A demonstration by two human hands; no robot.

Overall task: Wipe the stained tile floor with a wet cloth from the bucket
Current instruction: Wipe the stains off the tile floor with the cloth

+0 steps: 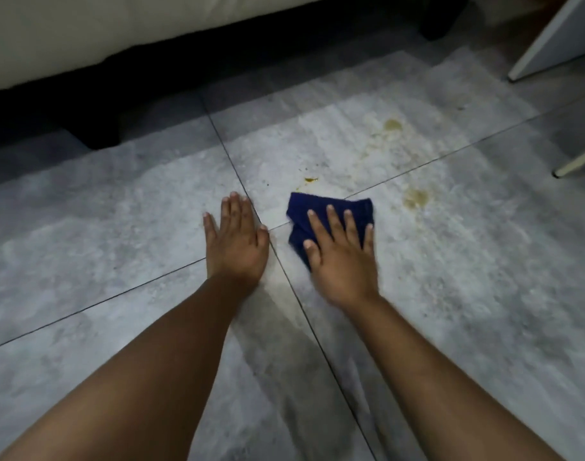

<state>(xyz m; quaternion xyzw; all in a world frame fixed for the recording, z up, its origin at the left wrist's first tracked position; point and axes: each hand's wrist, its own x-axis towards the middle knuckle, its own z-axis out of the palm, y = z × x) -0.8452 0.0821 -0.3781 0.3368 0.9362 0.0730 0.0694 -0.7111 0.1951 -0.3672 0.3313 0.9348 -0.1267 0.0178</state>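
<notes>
Dark blue cloth (327, 217) lies crumpled flat near yellowish stains (415, 198).

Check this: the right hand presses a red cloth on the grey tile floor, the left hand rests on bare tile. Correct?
Wrong colour: the head view shows a dark blue folded cloth, not red, under the right hand. The rest holds.

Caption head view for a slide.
Right hand presses a dark blue cloth on the grey tile floor short of yellow-brown stains; left hand braces flat beside it.
</notes>
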